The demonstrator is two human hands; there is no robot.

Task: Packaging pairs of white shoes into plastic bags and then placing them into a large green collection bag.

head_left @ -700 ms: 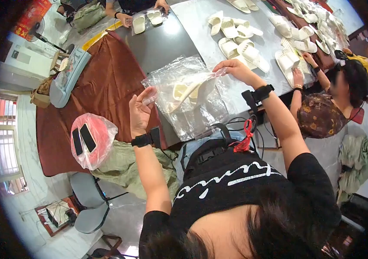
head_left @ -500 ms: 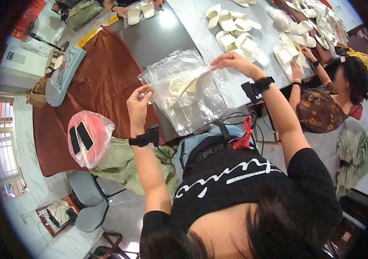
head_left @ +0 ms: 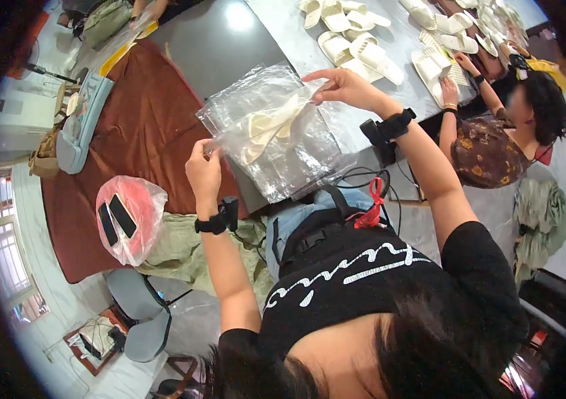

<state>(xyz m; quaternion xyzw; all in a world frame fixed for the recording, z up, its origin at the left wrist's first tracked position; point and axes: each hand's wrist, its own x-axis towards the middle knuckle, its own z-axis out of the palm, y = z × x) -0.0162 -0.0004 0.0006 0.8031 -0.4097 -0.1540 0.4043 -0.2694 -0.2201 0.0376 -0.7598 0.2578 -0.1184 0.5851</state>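
Observation:
A clear plastic bag (head_left: 236, 133) with a pair of cream slippers (head_left: 275, 125) in it is stretched between my two hands. My left hand (head_left: 203, 171) pinches the bag's left edge between thumb and fingertips. At the right, my right hand (head_left: 348, 90) is closed on the bag's other edge, higher and farther from me. Beneath it lies a stack of flat clear plastic bags (head_left: 289, 174) on the table near my body. The slippers show only hazily through the film.
Several cream slippers (head_left: 377, 56) lie on the far right of the table. A co-worker (head_left: 489, 149) handles slippers at the right. On the brown cloth (head_left: 123, 120) to the left are a bagged red bundle (head_left: 146, 213) with dark phone-like slabs and a blue-grey padded object (head_left: 83, 126).
My left hand's fingers have closed on the bag's edge, and the film is pulled tauter. The view has shifted slightly. The far person's bagged slippers have left the top centre.

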